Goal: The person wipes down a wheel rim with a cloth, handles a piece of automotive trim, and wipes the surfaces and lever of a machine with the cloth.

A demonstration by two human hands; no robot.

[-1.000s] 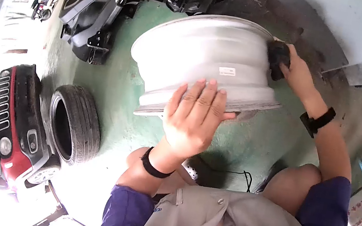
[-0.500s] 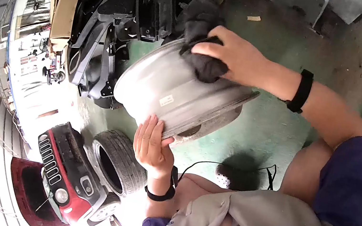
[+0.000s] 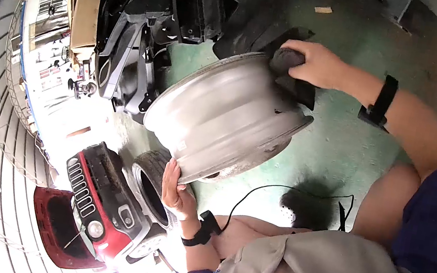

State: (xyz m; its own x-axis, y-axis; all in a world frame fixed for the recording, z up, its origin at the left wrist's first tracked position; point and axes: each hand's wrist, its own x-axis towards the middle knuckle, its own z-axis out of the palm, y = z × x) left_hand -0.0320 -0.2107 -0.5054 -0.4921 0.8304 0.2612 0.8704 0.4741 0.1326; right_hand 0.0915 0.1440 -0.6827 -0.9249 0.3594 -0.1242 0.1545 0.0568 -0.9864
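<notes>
A pale grey metal wheel rim (image 3: 222, 114) stands tilted in front of me, its outer barrel facing up. My left hand (image 3: 178, 191) touches the rim's lower left edge, with the fingers pressed together along it. At the upper right end of the barrel, my right hand (image 3: 316, 65) grips a black cloth (image 3: 293, 79), which lies against the rim. Part of the cloth hangs over the rim's edge.
Black plastic car parts (image 3: 133, 57) lie beyond the rim, beside a cardboard box (image 3: 89, 2). At the lower left are a tyre (image 3: 154, 184) and a red vehicle (image 3: 99, 215). A black cable (image 3: 274, 185) runs near my legs.
Since a second ago, the rim has turned and tilted, and my left hand has moved from its barrel to its lower left edge. My right hand has lately shifted right with the cloth.
</notes>
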